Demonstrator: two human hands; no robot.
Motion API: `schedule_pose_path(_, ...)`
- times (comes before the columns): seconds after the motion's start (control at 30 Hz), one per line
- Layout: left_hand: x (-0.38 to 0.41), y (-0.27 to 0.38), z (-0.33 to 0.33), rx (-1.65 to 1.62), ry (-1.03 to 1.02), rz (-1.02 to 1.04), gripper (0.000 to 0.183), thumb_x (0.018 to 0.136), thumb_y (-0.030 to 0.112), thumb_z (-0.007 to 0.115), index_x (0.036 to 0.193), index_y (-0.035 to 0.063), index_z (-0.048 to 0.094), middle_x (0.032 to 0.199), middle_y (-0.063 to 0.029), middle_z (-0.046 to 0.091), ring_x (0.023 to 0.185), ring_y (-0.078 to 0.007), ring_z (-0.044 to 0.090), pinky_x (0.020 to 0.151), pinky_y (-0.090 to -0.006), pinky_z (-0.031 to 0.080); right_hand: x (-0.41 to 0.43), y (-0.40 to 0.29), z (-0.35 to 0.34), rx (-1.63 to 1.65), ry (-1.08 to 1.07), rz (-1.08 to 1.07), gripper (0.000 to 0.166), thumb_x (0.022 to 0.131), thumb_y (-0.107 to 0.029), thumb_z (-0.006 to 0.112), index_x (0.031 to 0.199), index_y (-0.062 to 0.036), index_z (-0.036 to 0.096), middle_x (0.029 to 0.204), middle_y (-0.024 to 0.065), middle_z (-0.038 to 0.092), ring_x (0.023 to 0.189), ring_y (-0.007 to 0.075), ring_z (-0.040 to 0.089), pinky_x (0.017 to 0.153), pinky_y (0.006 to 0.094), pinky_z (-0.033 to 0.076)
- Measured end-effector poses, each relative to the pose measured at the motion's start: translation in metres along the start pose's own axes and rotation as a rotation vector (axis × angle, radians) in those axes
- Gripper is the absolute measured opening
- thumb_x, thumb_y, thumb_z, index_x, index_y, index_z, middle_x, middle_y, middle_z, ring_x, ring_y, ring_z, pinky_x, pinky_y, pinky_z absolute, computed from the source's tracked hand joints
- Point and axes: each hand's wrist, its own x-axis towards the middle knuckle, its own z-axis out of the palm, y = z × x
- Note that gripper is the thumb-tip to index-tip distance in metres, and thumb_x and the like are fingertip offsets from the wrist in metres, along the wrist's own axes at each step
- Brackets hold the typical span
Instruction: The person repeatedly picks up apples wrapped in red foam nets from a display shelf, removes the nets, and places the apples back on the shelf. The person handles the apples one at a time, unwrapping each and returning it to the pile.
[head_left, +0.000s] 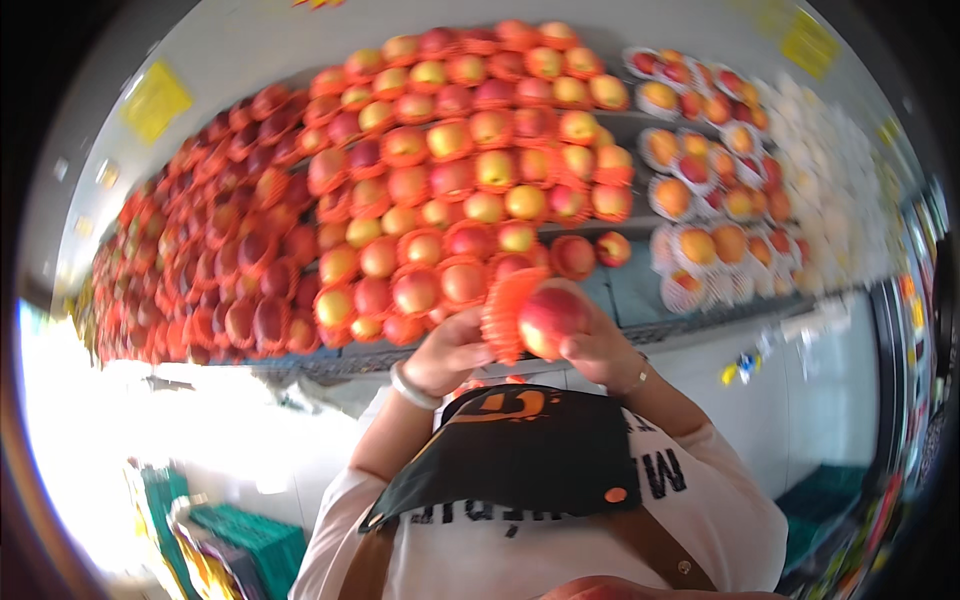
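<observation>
My right hand (604, 349) holds a round red-and-yellow fruit (553, 321), a nectarine or an apple. Fingers of my left hand (450, 352) grip an orange foam net sleeve (510, 311), which stands upright right beside the fruit. Both hands are in front of my chest, at the near edge of the display. Just beyond them rise rows of red and yellow fruit (452, 178), many in orange foam nets. One fruit (613, 249) without a visible net lies at the right end of the front rows.
Dark red fruit in orange nets (225, 225) fills the display's left side. To the right are peach-like fruits in white nets (697, 246), then pale wrapped items (829, 195). A dark stone edge (675, 324) runs along the front. Green crates (251, 536) stand behind at lower left.
</observation>
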Motion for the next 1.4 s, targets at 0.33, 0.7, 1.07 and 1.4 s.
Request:
schedule_pose_path(0.33, 0.013, -0.027, -0.013, 0.473, 0.931, 0.325, 0.018, 0.084, 0.005, 0.051, 0.1, 0.0016, 0.057, 0.082, -0.0035, 0.062, 0.076, -0.0092, 0.057, 0.065, -0.0271, 0.048, 0.0, -0.006, 0.015, -0.804, -0.266, 0.036, 0.087, 0.055, -0.038, 0.091, 0.124, -0.0085, 0.046, 0.123, 0.0071, 0.048, 0.117, 0.0196, 0.047, 0.101, 0.0346, 0.037)
schedule_pose_path(0.7, 0.002, -0.029, -0.009, 1.057, 0.88, 0.493, 0.035, 0.077, -0.001, 0.048, 0.11, 0.0067, 0.051, 0.091, -0.0202, 0.06, 0.089, -0.0363, 0.061, 0.077, -0.0408, 0.05, 0.016, 0.006, 0.035, -0.65, -0.267, 0.184, 0.086, 0.059, -0.043, 0.088, 0.125, -0.0071, 0.046, 0.121, 0.007, 0.05, 0.108, 0.0197, 0.052, 0.095, 0.0332, 0.042)
schedule_pose_path(1.07, -0.003, -0.01, 0.005, 0.313, 0.756, 0.368, 0.013, 0.093, 0.009, 0.058, 0.1, 0.0009, 0.051, 0.084, -0.0013, 0.058, 0.073, -0.0044, 0.053, 0.061, -0.0193, 0.045, 0.05, 0.037, 0.02, -1.102, 0.248, -0.501, 0.077, 0.069, -0.045, 0.082, 0.12, -0.0004, 0.044, 0.105, 0.0157, 0.059, 0.094, 0.0269, 0.061, 0.082, 0.035, 0.049)
schedule_pose_path(1.4, 0.008, -0.036, 0.009, 0.545, 0.6, 0.273, 0.021, 0.09, 0.002, 0.058, 0.107, 0.0005, 0.045, 0.092, -0.0036, 0.056, 0.083, -0.0072, 0.055, 0.071, -0.0206, 0.047, 0.033, 0.021, 0.007, -1.149, 0.315, -0.608, 0.076, 0.073, -0.036, 0.081, 0.123, 0.0012, 0.038, 0.113, 0.0182, 0.053, 0.102, 0.0331, 0.058, 0.081, 0.0402, 0.05)
